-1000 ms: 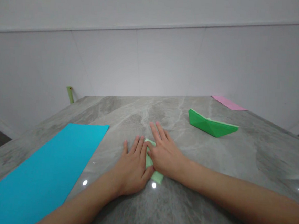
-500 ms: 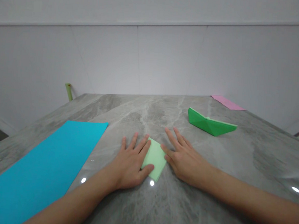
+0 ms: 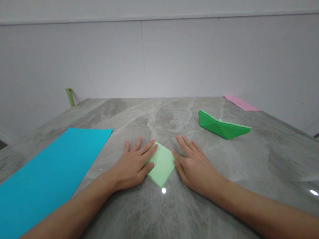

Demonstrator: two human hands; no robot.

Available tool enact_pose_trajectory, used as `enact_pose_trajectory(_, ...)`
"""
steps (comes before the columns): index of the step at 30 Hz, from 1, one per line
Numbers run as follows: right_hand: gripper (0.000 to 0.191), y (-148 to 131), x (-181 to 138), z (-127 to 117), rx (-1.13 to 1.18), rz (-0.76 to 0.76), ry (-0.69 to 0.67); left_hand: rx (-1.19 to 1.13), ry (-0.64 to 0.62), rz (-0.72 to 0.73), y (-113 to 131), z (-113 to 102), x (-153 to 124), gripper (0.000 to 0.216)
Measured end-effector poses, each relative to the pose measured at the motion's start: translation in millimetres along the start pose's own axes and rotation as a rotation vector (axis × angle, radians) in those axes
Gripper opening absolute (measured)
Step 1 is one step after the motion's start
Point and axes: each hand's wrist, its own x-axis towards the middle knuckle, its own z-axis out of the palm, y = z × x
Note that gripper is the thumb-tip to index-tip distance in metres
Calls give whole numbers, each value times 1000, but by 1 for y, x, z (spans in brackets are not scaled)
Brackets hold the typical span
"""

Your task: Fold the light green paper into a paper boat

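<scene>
A small folded piece of light green paper [image 3: 162,164] lies flat on the grey marble table [image 3: 168,216], between my two hands. My left hand [image 3: 131,165] rests flat on the table with its fingers spread, the fingertips and thumb lying on the paper's left edge. My right hand [image 3: 194,164] lies flat just right of the paper, fingers stretched out, its thumb touching the paper's right edge. Neither hand grips anything.
A large cyan sheet [image 3: 39,176] lies on the table at the left. A dark green folded paper boat [image 3: 222,126] stands further back on the right, and a pink sheet [image 3: 242,103] lies at the far right corner. A white wall rises behind the table.
My right hand slid off the top of the light green paper to its right side, uncovering it. My left hand stayed on the paper's left edge. The view tilted slightly.
</scene>
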Motion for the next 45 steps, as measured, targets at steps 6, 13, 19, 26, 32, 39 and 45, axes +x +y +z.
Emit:
enact_pose_trajectory(6,22,-7,6,-6,270,-321,118,-249,108,234,-28,-12,0,42)
enact_pose_trajectory(13,32,-14,8,-6,356,-424,-74,-174,28,232,-28,-19,2,34)
enact_pose_trajectory(19,24,-13,8,-6,359,-424,-40,-207,-2,215,-26,-21,0,43)
enact_pose_trajectory(26,24,-12,10,-4,299,-411,39,-115,-71,229,-18,-27,-5,65)
enact_pose_trajectory(32,22,-9,16,0,451,-304,64,-102,-122,248,-15,-27,-7,66)
enact_pose_trajectory(39,27,-6,17,4,594,-28,45,-136,-187,277,-8,-27,-11,60)
enact_pose_trajectory(45,33,-7,19,1,605,50,-1,-185,-143,269,-5,-27,-10,39)
